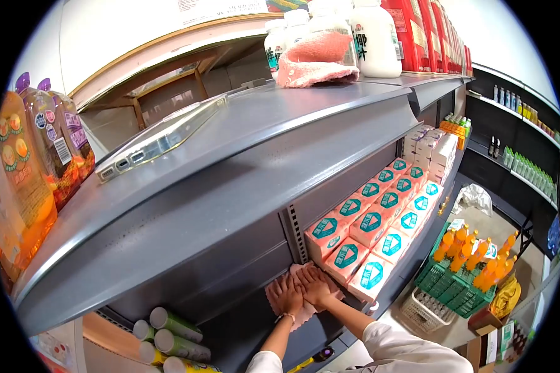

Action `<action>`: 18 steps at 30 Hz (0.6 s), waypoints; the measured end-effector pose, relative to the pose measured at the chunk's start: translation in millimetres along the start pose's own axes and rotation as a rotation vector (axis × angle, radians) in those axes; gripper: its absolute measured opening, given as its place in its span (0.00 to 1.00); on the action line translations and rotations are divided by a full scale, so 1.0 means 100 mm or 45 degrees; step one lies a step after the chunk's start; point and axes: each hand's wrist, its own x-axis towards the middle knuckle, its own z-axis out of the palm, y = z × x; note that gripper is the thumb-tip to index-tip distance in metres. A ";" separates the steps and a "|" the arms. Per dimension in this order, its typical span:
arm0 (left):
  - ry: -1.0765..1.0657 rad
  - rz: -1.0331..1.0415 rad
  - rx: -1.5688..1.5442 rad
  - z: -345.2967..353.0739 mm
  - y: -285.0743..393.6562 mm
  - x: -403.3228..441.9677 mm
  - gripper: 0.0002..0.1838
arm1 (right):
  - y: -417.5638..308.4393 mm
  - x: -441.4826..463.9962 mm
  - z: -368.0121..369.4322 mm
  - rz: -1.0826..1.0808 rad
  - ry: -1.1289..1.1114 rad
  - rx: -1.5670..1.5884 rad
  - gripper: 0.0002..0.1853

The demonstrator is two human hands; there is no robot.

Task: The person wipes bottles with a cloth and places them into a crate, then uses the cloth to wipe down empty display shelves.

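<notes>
A pink cloth (304, 315) is spread on the dark lower shelf (242, 323). My left hand (286, 296) lies flat on the cloth with its fingers stretched out, and a bracelet circles that wrist. Right beside it, my right hand (317, 288) also presses flat on the cloth, fingers extended and close to the left hand. Just to the right of the hands stand rows of pink and white tissue packs (372, 221) with teal labels. Behind the fingers rises a slotted shelf upright (297, 234).
Green canisters (174, 324) lie at the lower left. On the upper shelf (261, 133) are a phone-like clear case (162, 140), a second pink cloth (317, 59), white bottles (377, 40) and juice bottles (28, 168). A green crate (445, 286) with orange bottles stands on the floor.
</notes>
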 end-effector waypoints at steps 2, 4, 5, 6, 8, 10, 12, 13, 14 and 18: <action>0.045 0.062 0.032 -0.03 -0.01 -0.01 0.28 | -0.06 -0.09 0.06 -0.014 0.058 0.023 0.31; 0.042 0.136 0.093 -0.08 -0.06 -0.11 0.28 | -0.15 -0.23 -0.08 -0.004 0.174 0.081 0.30; 0.060 0.147 0.096 -0.18 -0.03 -0.21 0.27 | -0.20 -0.34 -0.11 -0.019 0.171 0.095 0.29; 0.075 0.179 0.090 -0.22 0.00 -0.29 0.27 | -0.22 -0.44 -0.19 -0.038 0.175 0.100 0.29; 0.091 0.239 0.080 -0.31 0.03 -0.57 0.27 | -0.29 -0.70 -0.34 -0.123 0.346 0.117 0.22; 0.041 0.262 -0.005 -0.43 0.07 -0.84 0.26 | -0.37 -0.98 -0.44 -0.161 0.334 0.247 0.18; -0.089 0.255 -0.134 -0.61 0.08 -1.06 0.24 | -0.44 -1.18 -0.66 -0.162 0.210 0.322 0.12; -0.030 0.331 -0.100 -0.72 0.08 -1.11 0.20 | -0.43 -1.24 -0.78 -0.186 0.154 0.347 0.12; -0.023 0.390 -0.228 -0.84 0.06 -1.12 0.16 | -0.42 -1.28 -0.90 -0.210 0.097 0.371 0.11; -0.158 0.042 -0.867 -1.00 0.04 -0.96 0.14 | -0.41 -1.11 -1.40 -0.077 0.147 0.570 0.12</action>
